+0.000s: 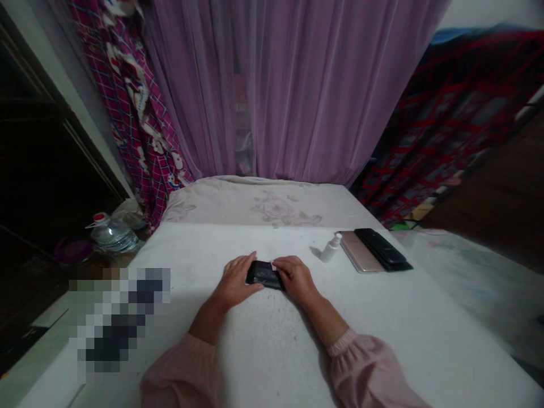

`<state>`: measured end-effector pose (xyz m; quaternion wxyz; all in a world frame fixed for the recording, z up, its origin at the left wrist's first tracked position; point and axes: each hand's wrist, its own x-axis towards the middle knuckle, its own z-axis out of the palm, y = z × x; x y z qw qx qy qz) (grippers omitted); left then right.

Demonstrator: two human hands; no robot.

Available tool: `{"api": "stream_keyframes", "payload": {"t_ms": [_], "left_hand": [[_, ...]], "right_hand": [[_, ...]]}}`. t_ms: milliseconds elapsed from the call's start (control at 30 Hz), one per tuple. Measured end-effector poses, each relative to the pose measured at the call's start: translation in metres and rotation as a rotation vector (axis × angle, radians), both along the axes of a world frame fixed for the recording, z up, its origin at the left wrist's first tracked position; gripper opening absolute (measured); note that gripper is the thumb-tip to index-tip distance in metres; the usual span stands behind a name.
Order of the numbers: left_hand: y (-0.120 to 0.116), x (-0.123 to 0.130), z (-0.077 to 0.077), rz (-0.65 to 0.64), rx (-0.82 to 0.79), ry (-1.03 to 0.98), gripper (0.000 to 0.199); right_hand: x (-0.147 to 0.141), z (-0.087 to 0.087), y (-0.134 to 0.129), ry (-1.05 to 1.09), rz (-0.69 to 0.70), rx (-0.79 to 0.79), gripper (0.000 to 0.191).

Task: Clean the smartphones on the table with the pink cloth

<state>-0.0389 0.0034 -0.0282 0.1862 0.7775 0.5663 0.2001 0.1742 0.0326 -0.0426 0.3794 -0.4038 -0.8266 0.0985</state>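
A black phone-like slab lies flat on the white-covered table, its dark surface facing up and looking smudged. My left hand grips its left end, fingers along the far edge and thumb at the near edge. Over the right end, the fingers of my right hand are pinched together on a small pale piece, perhaps cloth or a pad, which rests against the slab's surface. Most of that piece is hidden by my fingers. Small dark specks are scattered on the cover just in front of the slab.
To the right stand a small white spray bottle, a rose-gold tablet or large phone and a black case. A pixelated patch hides the left side. A large water bottle stands beyond the left edge; purple curtains hang behind.
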Motion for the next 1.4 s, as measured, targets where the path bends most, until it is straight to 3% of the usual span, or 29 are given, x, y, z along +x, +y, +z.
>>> {"api": "stream_keyframes", "payload": {"t_ms": [200, 467, 733, 1067, 1267, 1400], "left_hand": [[0.000, 0.002, 0.004, 0.004, -0.012, -0.009, 0.087], [0.003, -0.006, 0.003, -0.038, -0.061, -0.052, 0.088], [0.007, -0.012, -0.005, -0.053, -0.053, -0.103, 0.092], [0.008, -0.021, -0.007, -0.072, -0.128, -0.193, 0.099], [0.008, -0.019, -0.009, -0.065, -0.109, -0.245, 0.103], [0.008, -0.018, -0.009, -0.054, -0.100, -0.250, 0.105]], "right_hand": [[-0.007, 0.007, -0.018, 0.000, 0.195, 0.037, 0.025], [-0.021, 0.003, 0.005, -0.042, -0.036, -0.012, 0.028], [-0.025, 0.009, -0.010, -0.024, 0.234, 0.078, 0.022], [-0.047, 0.005, 0.006, -0.091, 0.048, 0.043, 0.023], [-0.048, 0.011, -0.003, -0.146, 0.207, 0.057, 0.024], [-0.054, 0.013, 0.002, -0.164, 0.145, 0.019, 0.021]]}}
